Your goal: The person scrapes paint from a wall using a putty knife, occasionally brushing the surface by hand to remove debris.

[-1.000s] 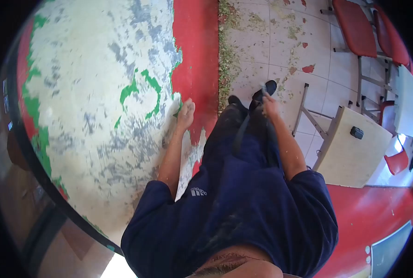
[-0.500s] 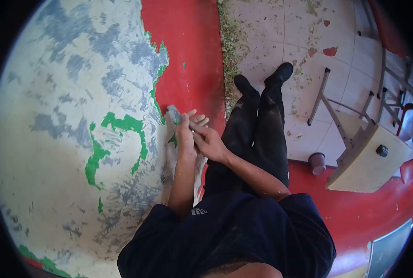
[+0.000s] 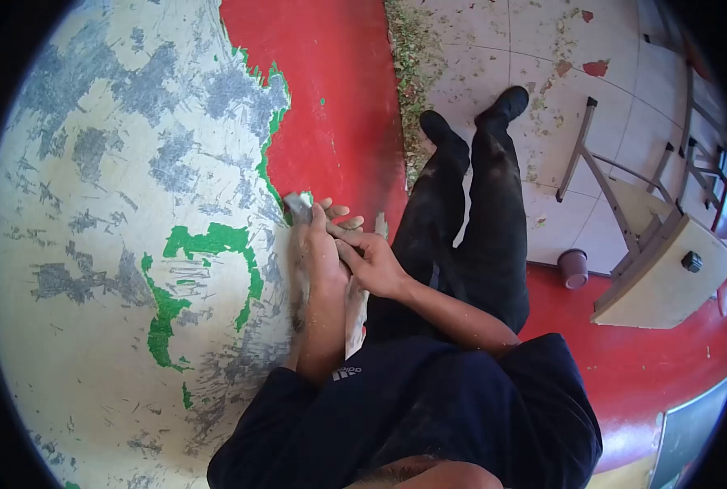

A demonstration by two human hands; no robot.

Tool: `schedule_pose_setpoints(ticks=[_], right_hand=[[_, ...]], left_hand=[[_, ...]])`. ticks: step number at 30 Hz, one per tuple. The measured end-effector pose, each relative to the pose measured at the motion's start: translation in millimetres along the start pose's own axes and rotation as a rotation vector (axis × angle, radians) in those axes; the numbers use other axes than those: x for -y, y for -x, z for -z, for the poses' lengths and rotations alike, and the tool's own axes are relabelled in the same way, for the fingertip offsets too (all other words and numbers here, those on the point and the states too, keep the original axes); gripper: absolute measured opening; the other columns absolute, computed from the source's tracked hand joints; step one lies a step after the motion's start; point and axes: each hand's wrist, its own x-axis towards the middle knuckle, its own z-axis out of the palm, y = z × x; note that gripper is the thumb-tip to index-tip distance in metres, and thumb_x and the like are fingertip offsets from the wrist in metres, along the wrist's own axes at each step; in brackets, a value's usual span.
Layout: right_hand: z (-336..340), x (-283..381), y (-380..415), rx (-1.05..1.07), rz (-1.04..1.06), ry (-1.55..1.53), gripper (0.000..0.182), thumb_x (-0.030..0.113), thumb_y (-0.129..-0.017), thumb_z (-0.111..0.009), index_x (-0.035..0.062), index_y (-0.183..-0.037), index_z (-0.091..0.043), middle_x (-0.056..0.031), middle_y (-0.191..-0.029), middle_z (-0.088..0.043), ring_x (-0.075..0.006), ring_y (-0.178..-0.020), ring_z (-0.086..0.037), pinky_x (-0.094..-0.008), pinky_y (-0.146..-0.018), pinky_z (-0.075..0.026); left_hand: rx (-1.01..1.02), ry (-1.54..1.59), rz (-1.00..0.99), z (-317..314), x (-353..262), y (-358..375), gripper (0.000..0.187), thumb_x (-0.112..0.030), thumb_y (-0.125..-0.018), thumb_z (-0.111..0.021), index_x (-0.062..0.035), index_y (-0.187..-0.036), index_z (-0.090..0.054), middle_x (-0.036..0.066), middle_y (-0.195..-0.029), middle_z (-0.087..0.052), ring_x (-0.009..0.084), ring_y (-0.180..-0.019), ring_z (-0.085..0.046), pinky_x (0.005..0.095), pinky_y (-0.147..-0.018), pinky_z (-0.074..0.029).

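Observation:
Both my hands are closed around a paint scraper, whose flat grey blade touches the wall at the edge of the red paint. My left hand lies nearer the blade, thumb along the tool and fingertips showing beyond it. Behind it, my right hand wraps the handle end, most of which is hidden by my fingers. The wall is whitish with grey scuffed patches. Green paint shows in irregular strips, and red paint covers the band toward the floor.
Paint flakes litter the tiled floor along the wall's foot. My black-clad legs stretch over the tiles. To the right are a brownish pot, a tipped chair or desk with metal legs, and a dark panel.
The view has shifted a little, so the floor items sit farther right. Both hands keep their hold on the scraper, and its blade is still at the red paint's edge.

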Motion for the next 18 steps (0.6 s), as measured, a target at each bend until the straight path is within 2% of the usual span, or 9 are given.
schedule_pose_setpoints(ticks=[3, 6, 9, 10, 13, 16, 18], right_hand=[[7, 44, -7, 0.029, -0.022, -0.006, 0.042, 0.006, -0.094, -0.044, 0.0079, -0.135, -0.045, -0.0030, -0.091, -0.060, -0.0046, -0.080, -0.050, -0.0237, -0.071, -0.044], [13, 58, -47, -0.005, 0.095, 0.135, 0.044, 0.011, -0.090, -0.045, 0.0135, -0.134, -0.046, -0.0195, -0.084, -0.062, -0.0189, -0.072, -0.060, -0.0320, -0.071, -0.047], [20, 104, -77, -0.066, -0.114, 0.128, 0.045, 0.013, -0.089, -0.044, 0.0150, -0.133, -0.047, -0.0226, -0.079, -0.060, -0.0244, -0.067, -0.061, -0.0338, -0.067, -0.047], [20, 99, -83, -0.089, -0.149, 0.152, 0.042, 0.014, -0.088, -0.045, 0.0145, -0.130, -0.051, -0.0209, -0.075, -0.060, -0.0221, -0.067, -0.062, -0.0346, -0.066, -0.048], [24, 102, -94, -0.165, -0.082, 0.145, 0.036, 0.015, -0.091, -0.045, 0.0151, -0.126, -0.056, -0.0052, -0.060, -0.055, -0.0080, -0.051, -0.051, -0.0268, -0.049, -0.041], [24, 114, -127, -0.219, -0.115, -0.115, 0.035, 0.017, -0.089, -0.048, 0.0155, -0.122, -0.059, -0.0122, -0.061, -0.057, -0.0135, -0.051, -0.055, -0.0297, -0.051, -0.043], [38, 93, -126, -0.144, -0.028, 0.122, 0.034, 0.018, -0.088, -0.050, 0.0153, -0.121, -0.059, -0.0174, -0.064, -0.057, -0.0185, -0.054, -0.057, -0.0325, -0.054, -0.045]], left_hand=[[0.052, -0.048, -0.054, -13, -19, -2, 0.036, -0.035, -0.099, -0.036, -0.0012, -0.110, -0.045, 0.012, -0.087, -0.058, 0.0288, -0.072, -0.064, 0.0381, -0.064, -0.053], [0.048, -0.053, -0.081, -39, -53, -32, 0.039, -0.036, -0.099, -0.036, -0.0001, -0.111, -0.044, 0.015, -0.090, -0.059, 0.0320, -0.075, -0.065, 0.0403, -0.065, -0.054], [0.004, -0.103, -0.061, -57, -73, -66, 0.040, -0.036, -0.099, -0.037, 0.0012, -0.111, -0.043, 0.017, -0.093, -0.059, 0.0352, -0.077, -0.065, 0.0426, -0.066, -0.055], [-0.021, -0.113, -0.032, -61, -75, -73, 0.040, -0.036, -0.099, -0.037, 0.0017, -0.111, -0.043, 0.018, -0.094, -0.059, 0.0359, -0.078, -0.065, 0.0431, -0.066, -0.055], [-0.036, -0.161, -0.024, -72, -84, -87, 0.038, -0.033, -0.098, -0.037, 0.0025, -0.111, -0.043, 0.020, -0.097, -0.059, 0.0364, -0.082, -0.064, 0.0455, -0.069, -0.054], [-0.049, -0.237, -0.095, -94, -104, -109, 0.039, -0.034, -0.098, -0.039, 0.0022, -0.111, -0.043, 0.020, -0.098, -0.059, 0.0350, -0.085, -0.063, 0.0473, -0.072, -0.054], [-0.107, -0.144, -0.005, -89, -94, -108, 0.039, -0.035, -0.098, -0.038, 0.0019, -0.110, -0.043, 0.019, -0.097, -0.059, 0.0346, -0.085, -0.063, 0.0473, -0.072, -0.054]])
